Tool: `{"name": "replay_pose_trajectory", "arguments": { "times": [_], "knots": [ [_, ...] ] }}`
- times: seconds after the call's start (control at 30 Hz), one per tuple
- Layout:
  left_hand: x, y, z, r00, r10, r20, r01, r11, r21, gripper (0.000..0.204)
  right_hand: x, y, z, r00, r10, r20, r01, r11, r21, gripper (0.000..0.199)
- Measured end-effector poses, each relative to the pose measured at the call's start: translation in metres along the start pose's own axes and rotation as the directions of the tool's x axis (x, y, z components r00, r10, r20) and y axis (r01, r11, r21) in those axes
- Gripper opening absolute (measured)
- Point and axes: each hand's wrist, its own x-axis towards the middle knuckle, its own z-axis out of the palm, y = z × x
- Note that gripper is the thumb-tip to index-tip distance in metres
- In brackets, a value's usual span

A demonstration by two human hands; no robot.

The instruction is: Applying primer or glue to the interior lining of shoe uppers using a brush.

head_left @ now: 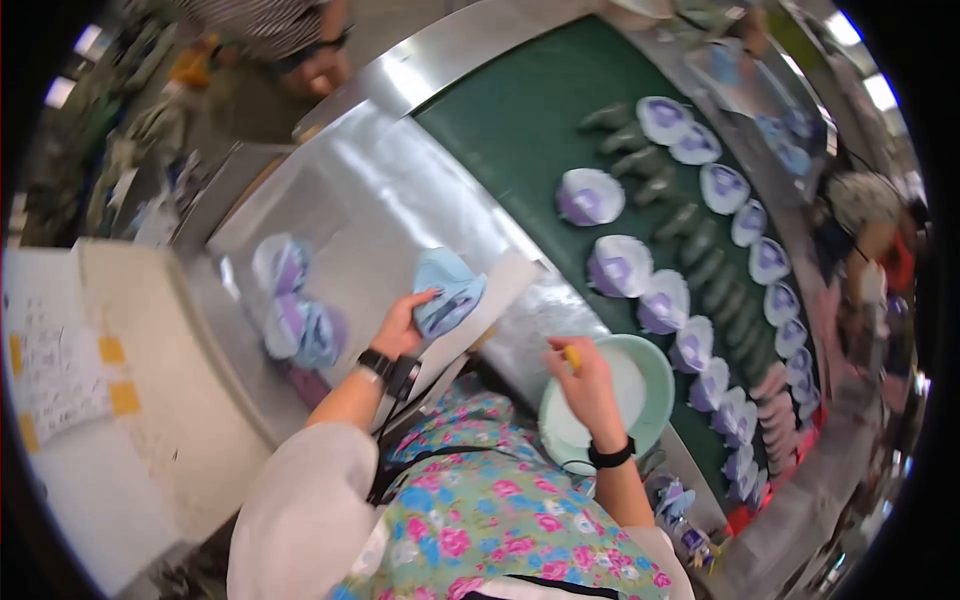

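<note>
My left hand (405, 325) is closed on a light-blue shoe-upper-like piece (450, 292) with a darker patch, held over the metal table. My right hand (585, 385) is closed around a small yellow-handled tool (572, 357), whose working end I cannot make out. Beneath that hand stands a mint-green bowl (655, 375) with white contents. To the left, several white, purple and blue pieces (290, 320) of similar make lie in a cluster on the metal top.
A green belt (520, 110) runs along the right, carrying rows of white-and-purple cupped pieces (620, 265), dark green shapes (700, 235) and pink ones (775, 410). A cream board (150, 330) with taped papers stands at left. Other people are at the far left and right.
</note>
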Motion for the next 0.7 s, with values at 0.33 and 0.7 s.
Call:
{"name": "replay_pose_trajectory", "arguments": {
  "times": [0.33, 0.7],
  "knots": [
    [-0.034, -0.077, 0.187, 0.736, -0.13, 0.665, 0.209, 0.977, -0.04, 0.055, -0.021, -0.072, -0.038, 0.975, -0.213, -0.069, 0.223, 0.955, 0.194, 0.05],
    [-0.06, -0.076, 0.178, 0.823, 0.215, 0.527, -0.517, 0.668, 0.536, 0.061, -0.047, -0.054, -0.062, 0.941, -0.204, -0.272, 0.221, 0.975, 0.035, 0.035]
  ]
}}
